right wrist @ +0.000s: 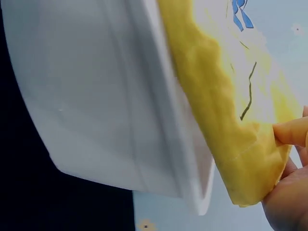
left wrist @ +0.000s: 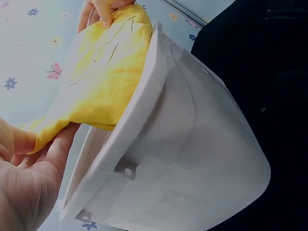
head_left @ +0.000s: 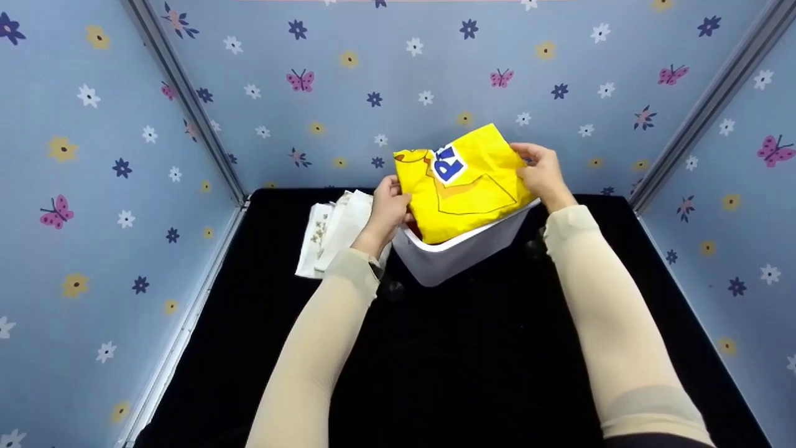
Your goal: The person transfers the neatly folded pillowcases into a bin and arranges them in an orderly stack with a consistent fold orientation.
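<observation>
- Yellow, printed, folded cloth (head_left: 469, 202): between both hands, at the mouth of the white, round-cornered plastic bin (head_left: 457, 261).
- Left hand (head_left: 387, 210), right hand (head_left: 541, 174): each pinches one side edge.
- Probably light, floppy; best held by both sides.

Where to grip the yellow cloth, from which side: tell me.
Probably both side edges, left hand from the left, right hand from the right: the yellow cloth is wide and creased, and its lower edge sits at the rim of the white bin, leaving the sides freer.
</observation>
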### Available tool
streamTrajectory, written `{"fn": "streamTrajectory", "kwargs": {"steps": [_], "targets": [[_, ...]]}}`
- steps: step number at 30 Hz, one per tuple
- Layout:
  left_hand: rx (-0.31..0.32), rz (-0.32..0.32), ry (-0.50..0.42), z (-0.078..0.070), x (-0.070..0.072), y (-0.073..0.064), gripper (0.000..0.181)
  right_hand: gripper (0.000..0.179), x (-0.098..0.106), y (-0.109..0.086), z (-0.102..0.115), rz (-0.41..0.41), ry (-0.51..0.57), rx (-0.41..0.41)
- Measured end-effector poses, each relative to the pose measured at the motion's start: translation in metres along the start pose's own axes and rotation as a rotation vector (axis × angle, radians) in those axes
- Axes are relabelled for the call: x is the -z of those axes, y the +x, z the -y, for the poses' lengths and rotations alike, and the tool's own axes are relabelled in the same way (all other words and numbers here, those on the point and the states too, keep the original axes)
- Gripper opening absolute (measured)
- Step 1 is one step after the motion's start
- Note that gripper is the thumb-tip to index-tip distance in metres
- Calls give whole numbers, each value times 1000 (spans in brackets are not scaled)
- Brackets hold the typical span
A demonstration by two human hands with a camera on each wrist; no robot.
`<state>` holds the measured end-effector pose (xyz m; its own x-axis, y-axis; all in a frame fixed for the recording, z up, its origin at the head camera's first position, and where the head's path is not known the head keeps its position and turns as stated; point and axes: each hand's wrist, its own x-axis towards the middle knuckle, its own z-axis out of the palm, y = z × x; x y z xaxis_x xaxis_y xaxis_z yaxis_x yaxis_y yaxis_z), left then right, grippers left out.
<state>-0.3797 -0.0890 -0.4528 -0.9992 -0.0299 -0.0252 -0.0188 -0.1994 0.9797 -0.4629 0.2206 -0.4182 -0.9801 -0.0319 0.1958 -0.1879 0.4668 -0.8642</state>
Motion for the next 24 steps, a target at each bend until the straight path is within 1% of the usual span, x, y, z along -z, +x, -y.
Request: {"fn": "streamTrajectory", "kwargs": {"steps": [2, 4, 6, 9, 11, 14, 17, 21, 24], "targets": [[-2, -12, 11, 2, -2, 0, 36, 59, -2, -2, -5, -10, 12, -12], [-12, -27, 9, 3, -4, 0, 37, 57, -4, -2, -7, -36, 23, -1], [-29, -42, 4, 4, -6, -1, 37, 56, -6, -2, -7, -70, 32, 20], [-56, -60, 5, 5, -9, 0, 37, 52, -7, 0, -4, -126, 44, 77], [-67, -65, 13, 6, -10, 0, 36, 50, -9, 2, -3, -142, 43, 93], [-73, -66, 20, 10, -10, -1, 37, 50, -12, 1, -5, -120, 34, 85], [-77, -53, 20, 13, -9, -2, 39, 48, -17, -1, -13, -99, 26, 70], [-86, -56, 59, 15, -6, -2, 41, 46, -23, -5, -23, -96, 37, 47], [-84, -65, 89, 14, -5, -2, 41, 45, -28, -6, -27, -92, 52, 32]]}}
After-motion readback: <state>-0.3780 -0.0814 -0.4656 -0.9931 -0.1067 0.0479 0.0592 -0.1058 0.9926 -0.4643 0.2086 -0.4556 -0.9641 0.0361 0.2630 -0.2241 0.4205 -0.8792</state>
